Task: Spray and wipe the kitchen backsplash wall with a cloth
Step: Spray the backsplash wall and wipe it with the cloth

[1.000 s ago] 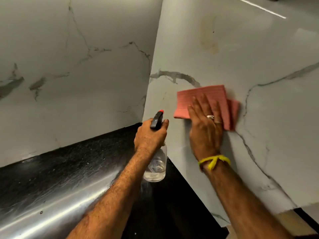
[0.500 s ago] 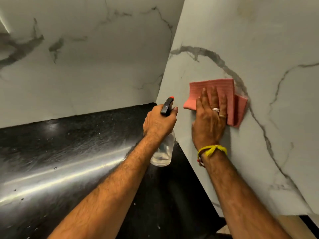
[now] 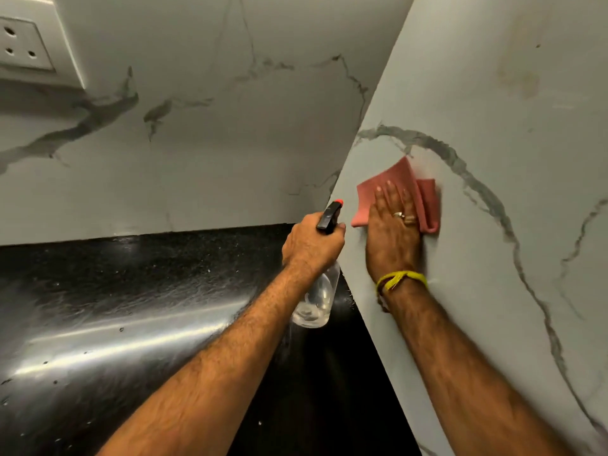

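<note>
The pink cloth (image 3: 399,189) is pressed flat against the right-hand backsplash wall (image 3: 493,225), just beside the inner corner and above the black counter (image 3: 131,307). It is folded, with a doubled edge showing on the side away from the corner. It is held to the wall by the right hand (image 3: 393,232), whose fingers lie straight and spread over it. The spray bottle (image 3: 317,297) is gripped by the left hand (image 3: 311,246), fingers curled round its neck, just on the corner side of the cloth; its clear body hangs over the counter and its black head with an orange tip is aimed toward the wall.

Wiping is judged to be under way on this panel near the corner. A yellowish stain (image 3: 518,77) is seen well above the cloth and appears untouched, so the upper wall is judged left to do. Whether the other wall, bearing a white socket (image 3: 23,44), has been cleaned cannot be told.
</note>
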